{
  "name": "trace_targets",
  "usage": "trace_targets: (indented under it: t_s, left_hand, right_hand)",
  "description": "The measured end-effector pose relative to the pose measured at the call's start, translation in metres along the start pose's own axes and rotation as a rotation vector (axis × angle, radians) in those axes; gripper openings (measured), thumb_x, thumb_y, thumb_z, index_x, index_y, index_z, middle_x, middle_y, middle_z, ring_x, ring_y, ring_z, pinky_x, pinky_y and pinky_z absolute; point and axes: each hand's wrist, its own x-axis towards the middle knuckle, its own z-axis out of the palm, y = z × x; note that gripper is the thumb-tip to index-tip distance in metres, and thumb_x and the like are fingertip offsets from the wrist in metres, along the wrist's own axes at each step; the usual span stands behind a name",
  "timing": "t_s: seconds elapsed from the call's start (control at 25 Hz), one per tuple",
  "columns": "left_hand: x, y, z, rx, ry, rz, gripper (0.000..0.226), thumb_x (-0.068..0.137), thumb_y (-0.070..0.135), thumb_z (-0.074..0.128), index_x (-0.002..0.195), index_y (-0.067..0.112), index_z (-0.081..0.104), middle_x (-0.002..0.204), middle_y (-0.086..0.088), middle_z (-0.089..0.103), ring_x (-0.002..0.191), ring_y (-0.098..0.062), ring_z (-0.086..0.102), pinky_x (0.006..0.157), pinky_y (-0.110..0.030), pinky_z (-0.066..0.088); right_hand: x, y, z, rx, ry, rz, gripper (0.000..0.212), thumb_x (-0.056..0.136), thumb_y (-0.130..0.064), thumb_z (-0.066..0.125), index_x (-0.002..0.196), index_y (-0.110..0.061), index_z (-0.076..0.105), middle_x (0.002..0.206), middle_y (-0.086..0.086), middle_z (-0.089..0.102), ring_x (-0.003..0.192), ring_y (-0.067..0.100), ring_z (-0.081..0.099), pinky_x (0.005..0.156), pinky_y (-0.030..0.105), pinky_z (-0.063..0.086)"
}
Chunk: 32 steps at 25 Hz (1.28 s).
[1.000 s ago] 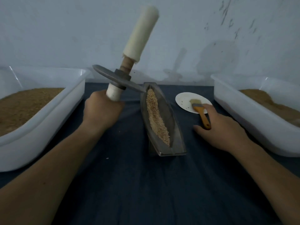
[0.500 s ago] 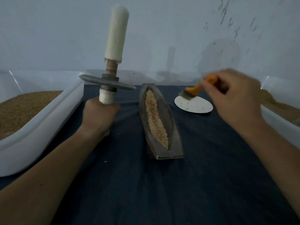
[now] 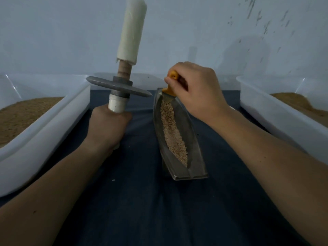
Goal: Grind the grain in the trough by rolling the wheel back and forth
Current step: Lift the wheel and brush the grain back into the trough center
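While the left hand (image 3: 108, 128) stays curled tight round the lower white handle (image 3: 116, 104) of the wheel (image 3: 119, 87), holding its axle upright so the grey disc lies flat in the air just left of the trough (image 3: 192, 132) and touches nothing, the right hand (image 3: 198, 89) has done the moving. A second ago it lay over the brush (image 3: 173, 76) off to the trough's right; now it pinches that orange handle between thumb and fingers, bristle end down at the trough's far tip. The grain (image 3: 174, 135) lies in a long strip along the groove (widest towards the near end, and seemingly still coarse). I judge this a tidying step, sweeping kernels back into the wheel's path, so rolling waits until the brush is out and the disc is set into the groove. White tubs (image 3: 44, 132) of brown meal flank the dark cloth (image 3: 159, 210).
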Motion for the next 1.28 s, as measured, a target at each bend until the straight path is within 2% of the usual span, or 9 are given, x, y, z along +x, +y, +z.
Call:
trace_targets:
  t_s: [0.16, 0.4, 0.52, 0.68, 0.8, 1.0, 1.16, 1.28]
  left_hand:
    - [0.001, -0.001, 0.001, 0.008, -0.008, 0.002, 0.013, 0.063, 0.023, 0.070, 0.069, 0.016, 0.061, 0.056, -0.003, 0.060, 0.049, -0.016, 0.055, 0.048, -0.033, 0.045]
    - [0.003, -0.002, 0.000, -0.018, -0.009, -0.008, 0.014, 0.060, 0.025, 0.069, 0.068, 0.018, 0.059, 0.054, 0.001, 0.058, 0.049, -0.015, 0.053, 0.048, -0.032, 0.044]
    - [0.003, -0.002, 0.000, -0.017, 0.003, -0.008, 0.016, 0.059, 0.025, 0.069, 0.067, 0.016, 0.059, 0.055, -0.001, 0.057, 0.050, -0.017, 0.052, 0.049, -0.035, 0.043]
    - [0.002, -0.001, 0.000, 0.004, -0.023, -0.001, 0.015, 0.061, 0.025, 0.069, 0.067, 0.016, 0.059, 0.056, -0.004, 0.057, 0.052, -0.020, 0.053, 0.050, -0.036, 0.044]
    - [0.000, 0.001, 0.000, 0.026, -0.028, -0.003, 0.015, 0.063, 0.026, 0.072, 0.069, 0.019, 0.060, 0.058, -0.003, 0.061, 0.054, -0.020, 0.056, 0.051, -0.035, 0.046]
    - [-0.001, 0.002, 0.000, 0.023, -0.028, -0.008, 0.013, 0.066, 0.023, 0.072, 0.070, 0.020, 0.061, 0.059, -0.003, 0.061, 0.054, -0.019, 0.056, 0.050, -0.033, 0.046]
    - [0.000, 0.002, 0.000, 0.008, -0.022, -0.020, 0.012, 0.066, 0.023, 0.071, 0.072, 0.018, 0.061, 0.057, -0.002, 0.059, 0.051, -0.018, 0.054, 0.046, -0.031, 0.045]
    - [0.000, 0.002, 0.000, 0.009, -0.014, -0.016, 0.012, 0.065, 0.023, 0.071, 0.069, 0.019, 0.060, 0.056, -0.002, 0.059, 0.051, -0.018, 0.055, 0.047, -0.031, 0.044]
  right_hand:
    - [-0.015, -0.006, -0.003, 0.000, -0.084, 0.000, 0.026, 0.103, -0.030, 0.056, 0.088, -0.011, 0.064, 0.076, -0.002, 0.061, 0.068, 0.013, 0.055, 0.066, 0.038, 0.046]
    - [-0.036, -0.044, -0.038, 0.047, -0.110, -0.046, 0.028, 0.101, -0.029, 0.057, 0.079, -0.013, 0.061, 0.063, -0.006, 0.054, 0.058, 0.010, 0.050, 0.057, 0.031, 0.042]
    - [-0.034, -0.062, -0.061, 0.070, -0.101, -0.024, 0.026, 0.101, -0.026, 0.061, 0.080, -0.010, 0.065, 0.060, -0.006, 0.053, 0.054, 0.011, 0.050, 0.053, 0.017, 0.036]
    - [-0.022, -0.074, -0.090, 0.091, -0.003, -0.014, 0.024, 0.099, -0.025, 0.063, 0.081, -0.010, 0.066, 0.061, -0.013, 0.050, 0.055, 0.005, 0.050, 0.055, 0.008, 0.036]
    - [-0.018, -0.075, -0.097, 0.094, 0.026, 0.010, 0.025, 0.098, -0.027, 0.063, 0.077, -0.013, 0.064, 0.059, -0.014, 0.049, 0.056, 0.005, 0.052, 0.055, 0.008, 0.037]
    - [-0.030, -0.067, -0.071, 0.078, -0.054, 0.138, 0.025, 0.096, -0.022, 0.067, 0.076, -0.008, 0.065, 0.058, -0.004, 0.053, 0.055, 0.013, 0.049, 0.054, 0.013, 0.035]
    - [-0.027, -0.063, -0.079, 0.099, 0.056, 0.154, 0.024, 0.097, -0.024, 0.065, 0.078, -0.009, 0.066, 0.059, -0.008, 0.053, 0.056, 0.010, 0.052, 0.054, 0.010, 0.036]
    - [-0.020, -0.070, -0.103, 0.079, 0.101, 0.122, 0.026, 0.096, -0.032, 0.062, 0.076, -0.015, 0.064, 0.058, -0.009, 0.054, 0.056, 0.011, 0.054, 0.053, 0.010, 0.037]
